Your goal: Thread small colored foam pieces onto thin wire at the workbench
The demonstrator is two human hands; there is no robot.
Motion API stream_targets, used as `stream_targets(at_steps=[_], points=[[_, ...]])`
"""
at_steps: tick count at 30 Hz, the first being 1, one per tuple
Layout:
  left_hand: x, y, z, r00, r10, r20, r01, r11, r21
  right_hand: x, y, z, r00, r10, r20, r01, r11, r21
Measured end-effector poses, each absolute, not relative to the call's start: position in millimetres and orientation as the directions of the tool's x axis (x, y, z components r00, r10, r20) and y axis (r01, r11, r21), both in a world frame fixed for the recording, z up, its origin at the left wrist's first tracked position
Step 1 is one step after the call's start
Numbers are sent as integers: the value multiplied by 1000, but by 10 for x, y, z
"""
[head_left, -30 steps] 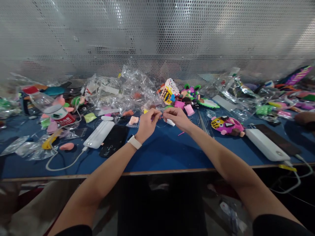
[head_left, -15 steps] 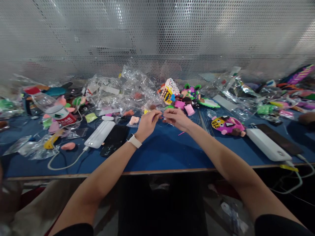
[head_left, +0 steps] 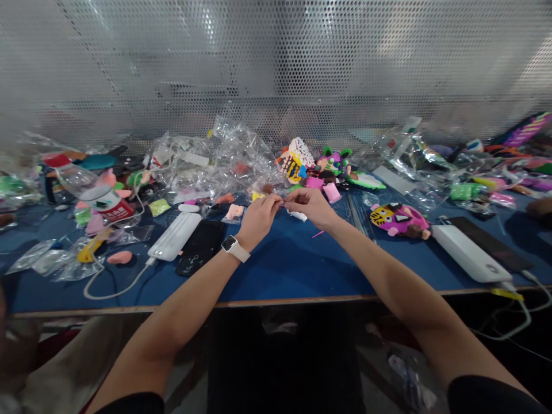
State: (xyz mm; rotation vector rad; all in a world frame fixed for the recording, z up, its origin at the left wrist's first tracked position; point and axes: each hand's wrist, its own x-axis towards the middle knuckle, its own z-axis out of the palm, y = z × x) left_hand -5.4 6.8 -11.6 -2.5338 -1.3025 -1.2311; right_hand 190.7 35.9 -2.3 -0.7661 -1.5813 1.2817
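Observation:
Above the middle of the blue table, my left hand [head_left: 260, 215] and my right hand [head_left: 311, 206] meet at their fingertips. Both are closed in a pinch, and whatever lies between the fingers is too small to make out. A white piece [head_left: 297, 215] shows just under my right fingers; whether it is held or lying there I cannot tell. A thin pink stick [head_left: 318, 234] lies on the table below my right hand. Close beyond it are a pale pink clay block [head_left: 332, 192] and a magenta one [head_left: 314, 183]. A bagged peach clay lump [head_left: 235, 213] sits left of my left hand.
Left are a white power bank [head_left: 175, 236], a black phone [head_left: 200, 247] and a bottle with a red cap [head_left: 92, 187]. Clear plastic bags [head_left: 233, 155] pile up along the perforated metal panel [head_left: 276, 57]. Right are a pink-and-yellow clay mask [head_left: 399, 220] and another power bank [head_left: 468, 253].
The white piece has come into sight under my right hand. My fingertips have drawn together and shifted slightly; the things on the table lie as before.

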Motion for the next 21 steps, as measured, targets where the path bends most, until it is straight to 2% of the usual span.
stream_targets(at_steps=[9, 15, 21], points=[[19, 67, -127, 296, 681, 669, 720, -620, 312, 1894, 314, -8, -311, 846, 432, 142, 491, -860], [79, 12, -96, 293, 681, 671, 749, -600, 282, 1897, 304, 17, -322, 845, 427, 158, 492, -856], [81, 4, -78, 302, 686, 662, 679, -642, 356, 1927, 315, 21, -387, 857, 342, 132, 418, -899]])
